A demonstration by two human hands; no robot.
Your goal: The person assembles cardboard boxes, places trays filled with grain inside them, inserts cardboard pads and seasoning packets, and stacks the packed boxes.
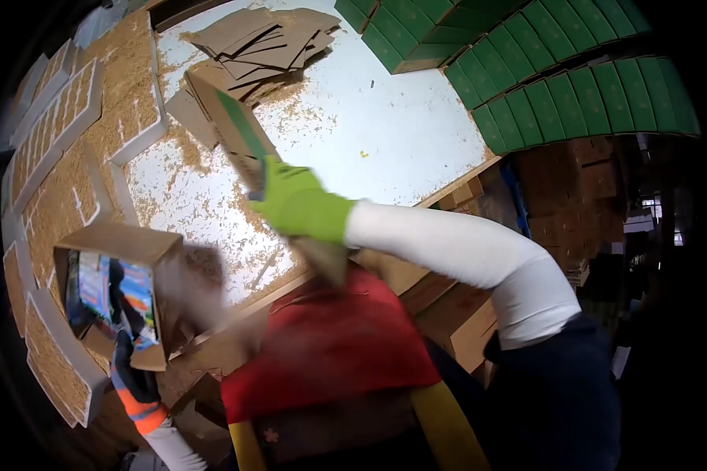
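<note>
My right hand (294, 196), in a bright green glove, is closed on a flat cardboard piece (232, 118) with a green stripe, held slantwise over the white table. At the lower left my left hand (130, 353), in a dark glove with an orange cuff, is at the opening of a brown cardboard box (122, 235). Colourful packets (118, 286) show inside that box. The left fingers lie dark against the packets, and what they grip cannot be made out. Part of the box's right side is smeared by motion.
Flattened cardboard pieces (263, 47) lie piled at the back of the white table (385, 133), with brown shavings scattered about. Rows of green boxes (558, 102) stand at the back right. White trays (63, 118) of shavings line the left. Brown cartons (471, 326) are below the table edge.
</note>
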